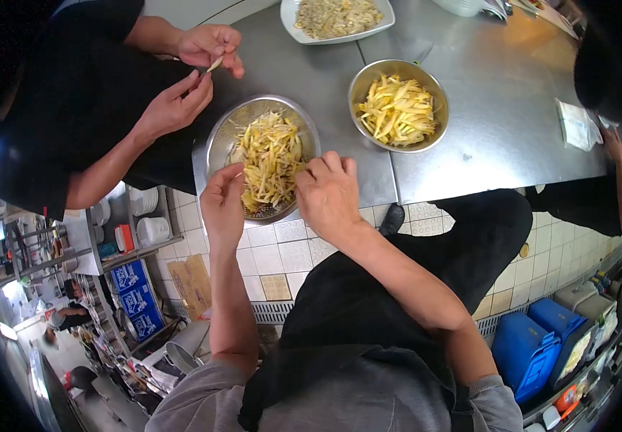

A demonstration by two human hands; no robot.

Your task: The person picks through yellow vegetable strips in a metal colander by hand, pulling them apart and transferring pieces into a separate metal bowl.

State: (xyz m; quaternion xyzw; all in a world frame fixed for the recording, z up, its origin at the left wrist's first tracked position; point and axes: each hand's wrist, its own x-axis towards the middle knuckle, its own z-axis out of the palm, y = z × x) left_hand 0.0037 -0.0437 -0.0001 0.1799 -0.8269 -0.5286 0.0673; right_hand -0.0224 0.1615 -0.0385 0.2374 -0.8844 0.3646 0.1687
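A perforated metal colander (218,141) at the table edge in front of me holds a heap of slender yellow bud-like vegetable pieces (271,155), some with pale thin stems. My left hand (223,201) is at its near left rim, thumb and fingers pinched together. Over the right side of the heap, my right hand (329,193) curls its fingers down, the tips partly hidden. What either hand pinches is too small to make out. To the right stands a metal bowl (439,93) filled with similar yellow pieces (399,111).
Across at left, a person's hands (181,101) hold one small piece. A white dish (303,36) of pale bits sits at the back of the steel table (484,122). At right lies a white packet (577,126) near another person. Blue bins (523,353) stand below right.
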